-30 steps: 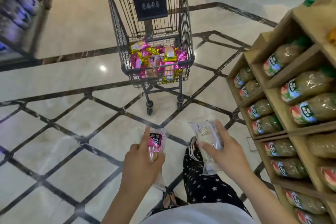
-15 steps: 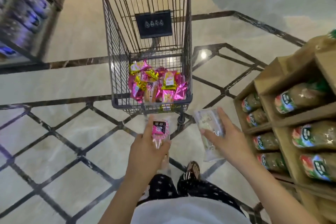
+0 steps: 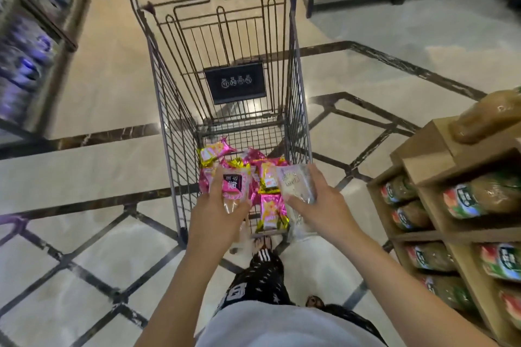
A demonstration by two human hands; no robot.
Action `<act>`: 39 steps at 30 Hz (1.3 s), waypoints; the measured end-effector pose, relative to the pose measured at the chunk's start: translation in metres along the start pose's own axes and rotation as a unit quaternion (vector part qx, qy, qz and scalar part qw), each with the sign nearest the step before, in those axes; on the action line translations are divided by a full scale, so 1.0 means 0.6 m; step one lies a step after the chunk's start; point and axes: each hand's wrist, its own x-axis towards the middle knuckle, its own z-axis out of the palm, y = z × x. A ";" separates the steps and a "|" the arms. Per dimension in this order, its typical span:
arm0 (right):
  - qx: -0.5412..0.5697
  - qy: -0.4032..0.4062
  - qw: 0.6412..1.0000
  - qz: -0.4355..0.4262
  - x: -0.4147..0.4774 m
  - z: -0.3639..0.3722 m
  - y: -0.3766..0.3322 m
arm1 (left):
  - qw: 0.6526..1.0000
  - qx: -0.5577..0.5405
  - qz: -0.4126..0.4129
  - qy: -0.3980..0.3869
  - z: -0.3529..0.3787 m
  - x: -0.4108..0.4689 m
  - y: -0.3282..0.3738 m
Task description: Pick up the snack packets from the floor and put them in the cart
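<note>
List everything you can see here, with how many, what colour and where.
cart: one, dark wire, centre, ahead of the person
black sign: one, on the cart's inner flap
loose packets: several, pink and gold, at the near end of the cart's basket
pink-label packet: one, clear with pink and black label, in the left hand
pale packet: one, clear, pale contents, in the right hand
wooden shelf: one, brown, right
bagged goods: many, brownish with red and green labels, on the wooden shelf
metal rack: one, left, blurred blue items
floor: pale, dark lines
left hand: grips pink-label packet over the cart
right hand: grips pale packet over the cart
</note>
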 end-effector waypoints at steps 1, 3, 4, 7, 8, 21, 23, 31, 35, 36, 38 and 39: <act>-0.008 -0.001 1.000 0.005 0.019 0.006 -0.013 | 1.000 0.003 0.004 -0.009 -0.006 0.024 -0.002; -0.026 -0.004 1.000 0.017 0.054 0.017 -0.037 | 0.999 0.015 0.006 -0.032 -0.018 0.070 -0.005; -0.031 -0.003 0.999 0.024 0.070 0.023 -0.047 | 0.999 0.022 0.008 -0.045 -0.024 0.091 -0.004; -0.031 -0.004 0.998 0.056 0.106 0.036 -0.069 | 0.996 0.051 0.015 -0.076 -0.036 0.147 -0.005; -0.028 -0.006 0.997 0.067 0.116 0.041 -0.073 | 0.995 0.059 0.020 -0.082 -0.037 0.163 -0.007; -0.012 0.029 0.971 0.235 0.087 0.056 -0.034 | 0.961 0.162 0.096 -0.201 -0.003 0.230 0.015; -0.006 0.033 0.966 0.254 0.063 0.054 -0.012 | 0.942 0.206 0.140 -0.224 0.011 0.216 0.033; 0.029 0.111 0.935 0.336 -0.071 0.053 0.073 | 0.849 0.311 0.294 -0.310 0.072 0.085 0.109; 0.064 0.147 0.908 0.388 -0.167 0.069 0.116 | 0.785 0.344 0.370 -0.358 0.101 -0.001 0.134; 0.077 0.155 0.900 0.399 -0.194 0.076 0.127 | 0.770 0.351 0.384 -0.368 0.110 -0.021 0.137; 0.102 0.173 0.886 0.418 -0.249 0.093 0.148 | 0.736 0.373 0.417 -0.381 0.124 -0.060 0.140; 0.110 0.181 0.879 0.427 -0.278 0.102 0.158 | 0.720 0.382 0.434 -0.383 0.130 -0.080 0.144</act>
